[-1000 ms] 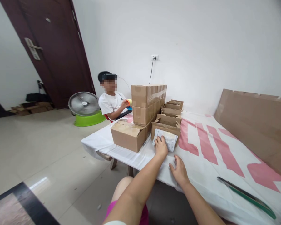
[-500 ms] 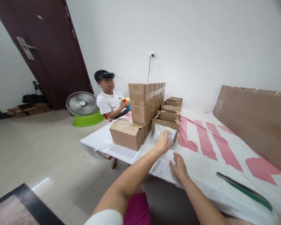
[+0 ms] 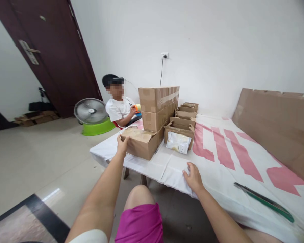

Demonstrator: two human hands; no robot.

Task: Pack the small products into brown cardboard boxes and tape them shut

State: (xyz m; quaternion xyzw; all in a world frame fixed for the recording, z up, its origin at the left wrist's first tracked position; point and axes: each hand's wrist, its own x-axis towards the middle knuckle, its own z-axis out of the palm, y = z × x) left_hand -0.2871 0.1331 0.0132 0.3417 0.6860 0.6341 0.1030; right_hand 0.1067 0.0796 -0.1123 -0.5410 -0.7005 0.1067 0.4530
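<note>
My left hand (image 3: 122, 144) grips the near left corner of a closed cardboard box (image 3: 143, 143) on the low table (image 3: 218, 162), fingers curled over its top edge. My right hand (image 3: 193, 178) lies flat and open on the white and pink cloth near the table's front edge. A white packet (image 3: 178, 142) leans against the nearest of several small open cartons (image 3: 180, 130), between my two hands and touched by neither.
Two taped boxes (image 3: 157, 108) are stacked behind the closed box. A seated person (image 3: 119, 109) holds a tape roll at the table's far end. A fan (image 3: 90, 111) in a green basin stands on the floor. Flat cardboard (image 3: 276, 125) leans at right; a green strip (image 3: 264, 201) lies near.
My left hand let go of the white packet and moved left to the corner of the closed box. The right hand stayed on the cloth.
</note>
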